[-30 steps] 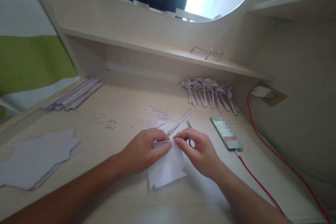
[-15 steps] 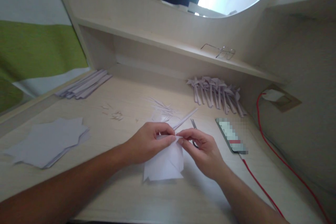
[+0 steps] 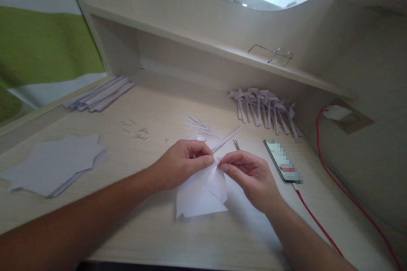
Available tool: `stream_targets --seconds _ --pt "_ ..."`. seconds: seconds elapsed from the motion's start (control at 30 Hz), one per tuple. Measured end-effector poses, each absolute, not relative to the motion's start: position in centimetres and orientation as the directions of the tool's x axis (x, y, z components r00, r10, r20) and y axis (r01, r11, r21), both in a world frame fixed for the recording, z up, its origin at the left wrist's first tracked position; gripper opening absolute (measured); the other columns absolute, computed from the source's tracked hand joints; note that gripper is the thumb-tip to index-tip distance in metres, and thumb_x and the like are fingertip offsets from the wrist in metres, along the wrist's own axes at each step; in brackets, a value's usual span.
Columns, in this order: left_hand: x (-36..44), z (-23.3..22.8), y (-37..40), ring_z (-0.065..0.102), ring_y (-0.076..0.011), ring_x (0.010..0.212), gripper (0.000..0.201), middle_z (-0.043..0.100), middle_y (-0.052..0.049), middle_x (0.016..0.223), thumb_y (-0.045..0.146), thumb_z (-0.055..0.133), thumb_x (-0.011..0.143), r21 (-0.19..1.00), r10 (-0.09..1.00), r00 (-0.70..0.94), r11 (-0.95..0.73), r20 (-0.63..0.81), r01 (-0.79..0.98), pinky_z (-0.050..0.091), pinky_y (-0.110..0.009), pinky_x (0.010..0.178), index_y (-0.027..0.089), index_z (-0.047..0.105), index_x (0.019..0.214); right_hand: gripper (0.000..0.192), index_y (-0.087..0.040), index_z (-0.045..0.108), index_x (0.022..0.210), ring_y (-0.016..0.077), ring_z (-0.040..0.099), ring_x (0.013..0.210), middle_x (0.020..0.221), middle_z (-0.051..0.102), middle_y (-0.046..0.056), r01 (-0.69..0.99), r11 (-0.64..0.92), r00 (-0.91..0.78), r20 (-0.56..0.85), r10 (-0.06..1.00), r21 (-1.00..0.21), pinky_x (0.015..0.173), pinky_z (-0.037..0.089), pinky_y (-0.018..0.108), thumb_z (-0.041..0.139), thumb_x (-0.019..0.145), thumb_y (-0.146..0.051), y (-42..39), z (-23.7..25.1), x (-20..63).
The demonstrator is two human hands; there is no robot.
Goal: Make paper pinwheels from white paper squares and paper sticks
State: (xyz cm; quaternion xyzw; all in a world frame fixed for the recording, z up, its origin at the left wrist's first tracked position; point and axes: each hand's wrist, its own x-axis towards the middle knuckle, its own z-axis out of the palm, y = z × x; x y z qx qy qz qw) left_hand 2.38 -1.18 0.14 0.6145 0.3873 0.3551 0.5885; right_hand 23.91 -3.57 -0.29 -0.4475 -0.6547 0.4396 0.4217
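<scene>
A white sheet of paper, with cut slits and pointed corners, hangs from my fingers just above the desk. My left hand pinches its top edge between thumb and fingers. At the upper right of the sheet, my right hand has thumb and forefinger pressed together on the paper's edge; anything smaller between these fingertips is too blurred to make out. Behind my hands lies a long thin rolled paper strip. Scissors lie partly hidden behind my right hand.
At left is a stack of cut paper sheets, with paper sticks behind it. Paper slivers and small scraps lie mid-desk. Finished paper pinwheels stand back right, near a phone with a red cable. Glasses rest on the shelf.
My right fingertips have drawn slightly right, away from the left ones, opening a small gap between the hands. The sheet shows a bit more. The view has tilted slightly downward.
</scene>
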Motion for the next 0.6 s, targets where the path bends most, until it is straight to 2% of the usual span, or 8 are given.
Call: stream_targets --seconds 0.3,0.6 --pt "2.3 0.38 -1.12 0.059 -0.0151 0.069 0.021 0.07 -0.002 0.076 0.038 0.072 0.079 1.0 0.887 0.461 0.028 -0.03 0.011 0.044 -0.024 0.06 0.017 0.075 0.081 0.009 -0.023 0.077 0.09 0.0192 0.07 0.082 0.087 0.077 0.004 0.16 0.209 -0.257 0.164 0.952 -0.965 0.078 0.058 0.034 0.079 0.086 -0.031 -3.83 0.06 24.0" --pt "2.18 0.12 -0.82 0.063 -0.0138 0.07 0.02 0.073 -0.003 0.079 0.032 0.078 0.077 0.98 0.863 0.504 0.134 -0.042 -0.148 0.046 -0.024 0.064 0.015 0.073 0.087 0.005 -0.024 0.077 0.094 0.0188 0.073 0.087 0.091 0.078 0.004 0.108 0.217 -0.26 0.183 0.948 -0.97 0.084 0.058 0.033 0.075 0.09 -0.025 -3.9 0.08 24.09"
